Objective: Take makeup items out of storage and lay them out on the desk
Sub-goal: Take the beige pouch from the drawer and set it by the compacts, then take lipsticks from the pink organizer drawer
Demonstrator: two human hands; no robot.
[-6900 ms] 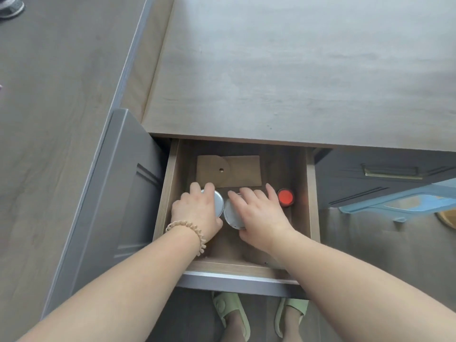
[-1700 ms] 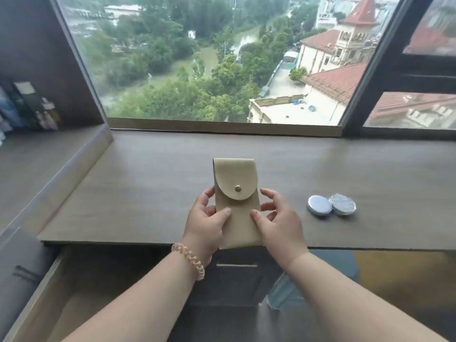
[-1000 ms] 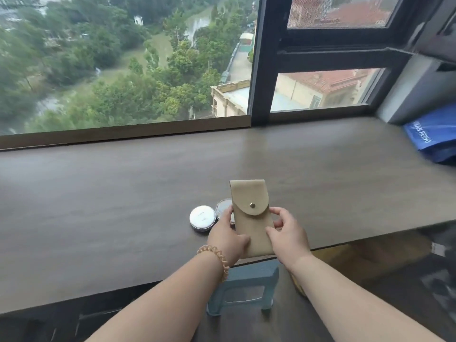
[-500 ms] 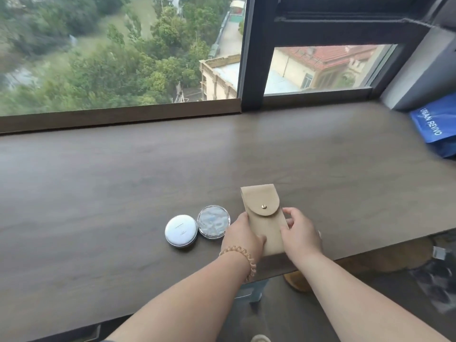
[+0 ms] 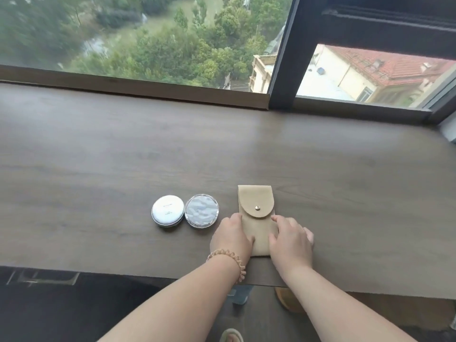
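Pouch: my tan pouch [image 5: 256, 218] lies flat on the tabletop [image 5: 123, 156] close to the near edge, its long side running away from me, flap at the far end and closed with a small metal snap [image 5: 257, 207].
Left hand: my left hand [image 5: 232, 236] rests on the tabletop against the pouch's left edge, fingers curled loosely with the thumb lying on the fabric (pressing at its side, not wrapped around it). A coiled beige hair tie [image 5: 230, 259] sits on that wrist.
Right hand: my right hand [image 5: 291, 240] lies along the pouch's right edge, fingers bent and spread, fingertips on the lower right of the fabric; it is not clenched around anything either.
White compact: a round white compact [image 5: 167, 214] with a silver rim lies lid-up on the tabletop, left of the pouch and a little farther from the near edge than my hands.
Patterned compact: a second round compact [image 5: 201, 214], its lid a mottled grey-white, sits just beside the white one on its right, the two rims touching or nearly so (I cannot tell which); it is near my left hand but apart from the pouch.
Far edge: a wooden sill and a dark window frame [image 5: 283, 58] run along the tabletop's far edge, with trees and a red-tiled roof beyond the glass.
Below the near edge: my forearms cross it, and the toe of a pale slipper [image 5: 230, 338] shows on the floor.
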